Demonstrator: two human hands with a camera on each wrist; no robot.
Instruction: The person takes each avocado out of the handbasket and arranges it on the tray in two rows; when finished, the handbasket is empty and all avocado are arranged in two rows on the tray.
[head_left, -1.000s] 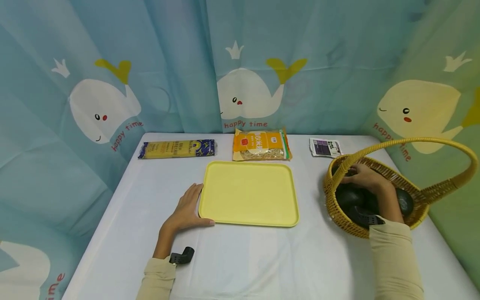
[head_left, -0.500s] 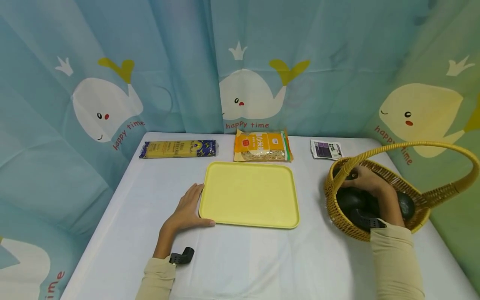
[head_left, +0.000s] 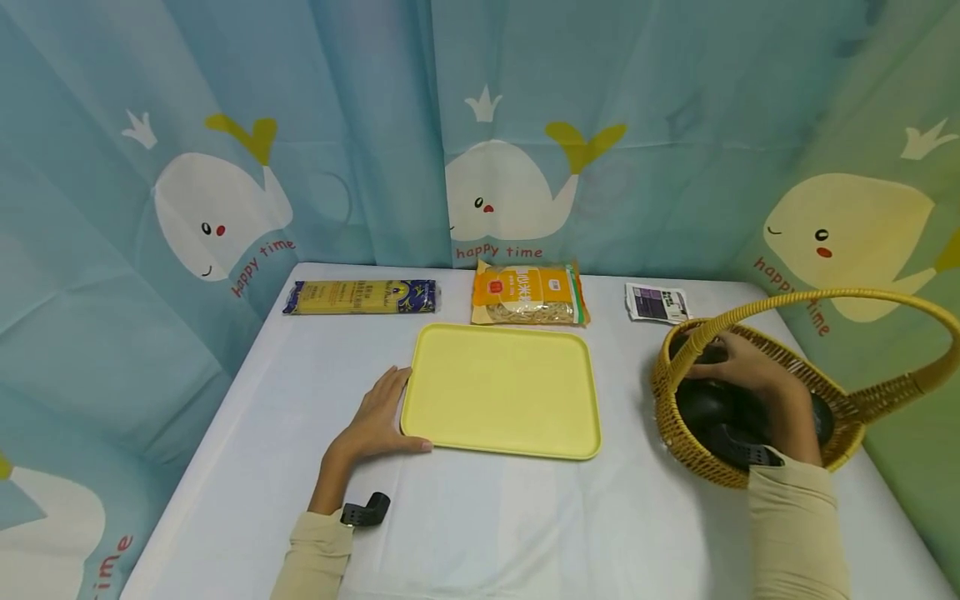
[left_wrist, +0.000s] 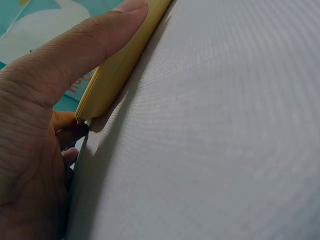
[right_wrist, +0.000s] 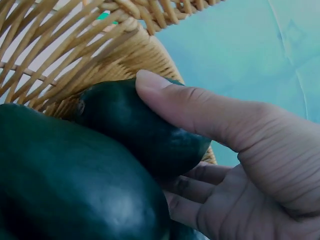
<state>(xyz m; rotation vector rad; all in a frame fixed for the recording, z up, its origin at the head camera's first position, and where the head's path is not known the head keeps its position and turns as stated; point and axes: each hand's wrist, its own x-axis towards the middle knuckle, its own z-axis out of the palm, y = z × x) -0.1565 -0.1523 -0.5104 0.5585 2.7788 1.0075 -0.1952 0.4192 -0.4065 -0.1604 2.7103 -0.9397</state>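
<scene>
My right hand (head_left: pixel 757 375) reaches into a wicker basket (head_left: pixel 684 446) on the right. Its thumb lies on top of a smooth, dark green fruit shaped like an avocado (right_wrist: pixel 140 127), and the fingers curl beneath it. A larger dark green fruit (right_wrist: pixel 75 175) sits beside it in the right wrist view. More dark fruit in the basket is partly hidden by the wrist. My left hand (head_left: pixel 371 425) is at the near left corner of a yellow tray (head_left: pixel 502 392). Its thumb stretches along the front edge, its fingers along the left side.
Along the back of the white table lie a pasta packet (head_left: pixel 362 297), an orange-and-clear food bag (head_left: pixel 530 294) and a small purple-and-white sachet (head_left: pixel 656 302). The basket's tall handle (head_left: pixel 825 296) arches over the right side. A whale-print curtain (head_left: pixel 375 125) hangs behind.
My right hand stays inside the basket, its wrist shifting slightly right and its grasp on the fruit adjusting. The left hand stays at the tray's corner. The head view drifts slightly.
</scene>
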